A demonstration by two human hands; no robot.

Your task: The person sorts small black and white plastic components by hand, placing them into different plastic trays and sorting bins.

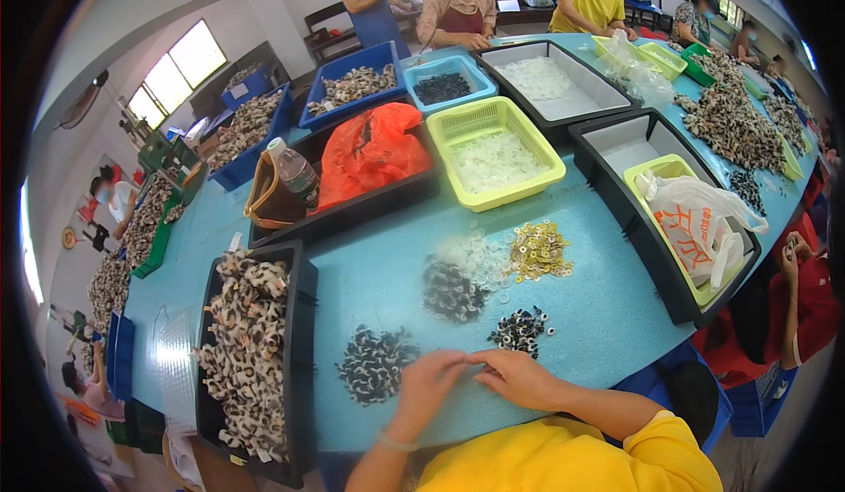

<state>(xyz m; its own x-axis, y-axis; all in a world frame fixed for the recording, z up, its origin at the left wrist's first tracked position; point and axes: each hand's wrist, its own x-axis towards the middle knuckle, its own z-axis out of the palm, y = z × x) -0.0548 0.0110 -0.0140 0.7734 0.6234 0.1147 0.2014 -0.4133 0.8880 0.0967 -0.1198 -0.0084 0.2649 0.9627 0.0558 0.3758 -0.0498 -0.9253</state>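
My left hand (431, 379) and my right hand (518, 376) meet at their fingertips just above the table, both closed in a pinch. Whatever sits between the fingers is too small to make out. Left of my hands lies a heap of small dark grey-and-white pieces (377, 365). Beyond my right hand is a small pile of black pieces with whitish ring ends (519, 332). Farther away rest a second grey-black heap (451, 291), a spread of clear rings (475, 253) and a pile of yellow rings (540, 253).
A black crate of fuzzy black-and-white pieces (246, 360) stands at the left. Beyond the piles are a black tray (352, 215) with a red bag and bottle, and a yellow-green basket (502, 200). A black crate (647, 246) stands right. Several people sit or stand around the table.
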